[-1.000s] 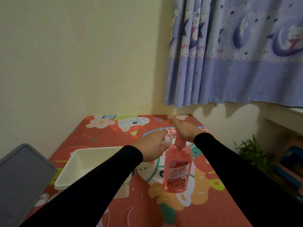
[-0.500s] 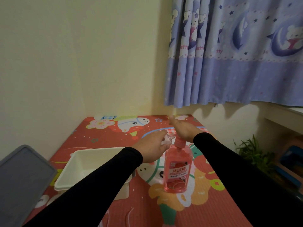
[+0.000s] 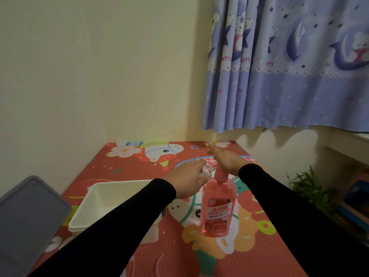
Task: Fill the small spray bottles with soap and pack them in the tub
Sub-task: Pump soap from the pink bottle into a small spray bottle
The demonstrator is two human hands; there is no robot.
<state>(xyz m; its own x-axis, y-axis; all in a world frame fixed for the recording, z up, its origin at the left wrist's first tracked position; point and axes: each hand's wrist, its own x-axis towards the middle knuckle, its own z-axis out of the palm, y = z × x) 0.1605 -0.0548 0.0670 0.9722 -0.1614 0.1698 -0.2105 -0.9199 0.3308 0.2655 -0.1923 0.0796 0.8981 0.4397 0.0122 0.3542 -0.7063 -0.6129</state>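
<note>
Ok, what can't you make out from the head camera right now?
- Small spray bottle: mostly covered by the left hand; fill level unreadable.
- Pump head of the soap bottle: under the right hand.
- Tub interior: near part blocked by the left sleeve.
- Gray lid: cut by the left edge.

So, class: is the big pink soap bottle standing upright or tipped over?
Upright. The soap bottle stands on its base on the mat, pump at the top, under the right hand.

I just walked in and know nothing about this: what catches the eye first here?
The pink soap bottle standing mid-mat, with the right hand laid flat on its pump and the left hand holding a small clear bottle at the spout. Left of it sits a white tub; a blue cartoon curtain hangs upper right.
</note>
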